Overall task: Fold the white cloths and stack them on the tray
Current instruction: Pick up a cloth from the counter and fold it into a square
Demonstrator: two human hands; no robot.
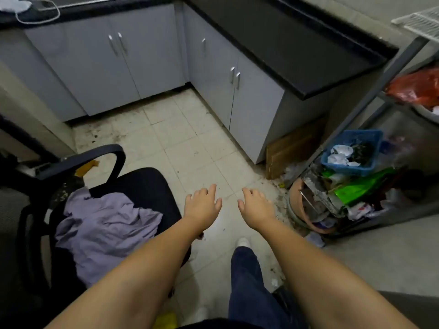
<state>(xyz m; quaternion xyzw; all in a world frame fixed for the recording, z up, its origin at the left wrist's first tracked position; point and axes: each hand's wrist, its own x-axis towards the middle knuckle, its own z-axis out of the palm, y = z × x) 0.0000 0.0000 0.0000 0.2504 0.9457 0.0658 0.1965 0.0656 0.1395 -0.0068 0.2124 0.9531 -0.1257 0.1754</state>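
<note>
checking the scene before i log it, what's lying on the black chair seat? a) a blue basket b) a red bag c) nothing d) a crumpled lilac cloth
d: a crumpled lilac cloth lies on the black chair seat; both hands hover empty above the floor.

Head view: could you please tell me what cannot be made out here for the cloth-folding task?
- Tray: none shows in the head view.
- White cloth on the counter: cut off by the top-left edge.
- Pale cloth on the chair: crumpled, folds unreadable.
- Left hand and right hand: palms face down, hidden.
</note>
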